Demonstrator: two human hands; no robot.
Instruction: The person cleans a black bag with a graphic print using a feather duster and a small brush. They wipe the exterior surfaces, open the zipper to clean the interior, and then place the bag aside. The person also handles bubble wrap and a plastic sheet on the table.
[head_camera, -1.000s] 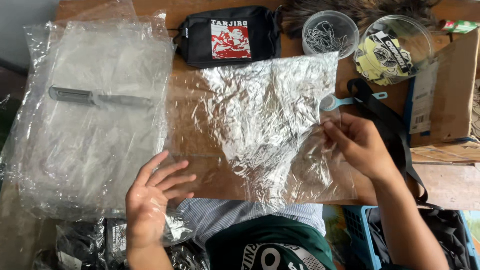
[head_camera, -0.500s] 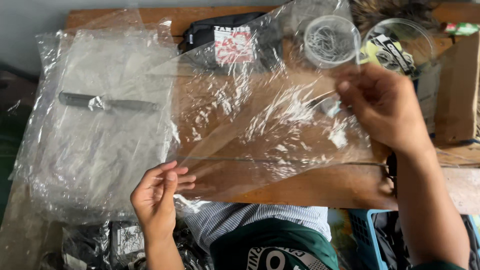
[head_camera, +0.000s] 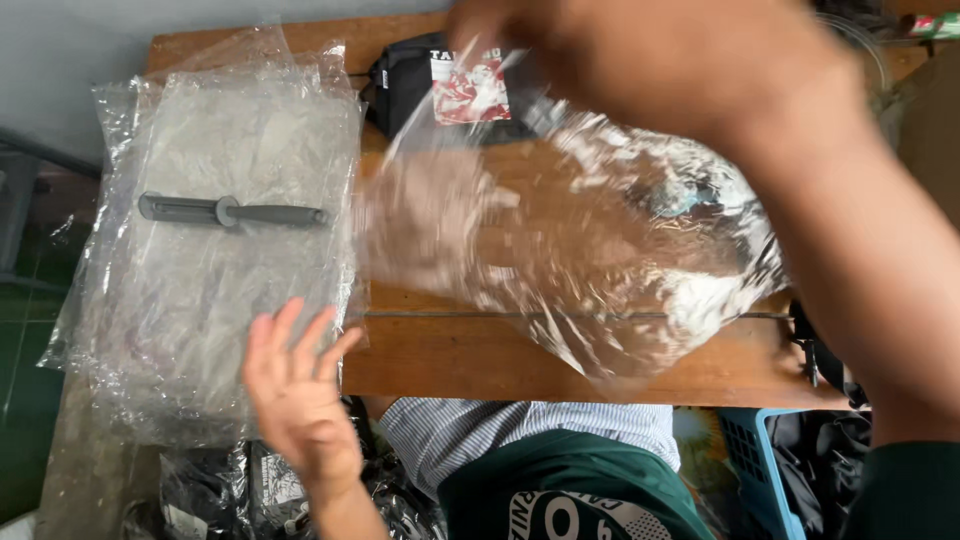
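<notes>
Overhead, the wooden bench (head_camera: 480, 360) carries a stack of clear bags (head_camera: 215, 250) just beyond the left hand (head_camera: 300, 400), whose fingers (head_camera: 290, 330) are spread and hold nothing. A grey bar (head_camera: 230, 211) lies on the stack. The right hand (head_camera: 700, 70) is raised and blurred; a clear bag (head_camera: 600, 260) hangs below it, but its fingers' grip cannot be told. A black pouch (head_camera: 420, 90) lies beyond the bag.

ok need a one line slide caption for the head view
Right hand lifts a clear plastic bag over the wooden table; left hand open.
</notes>
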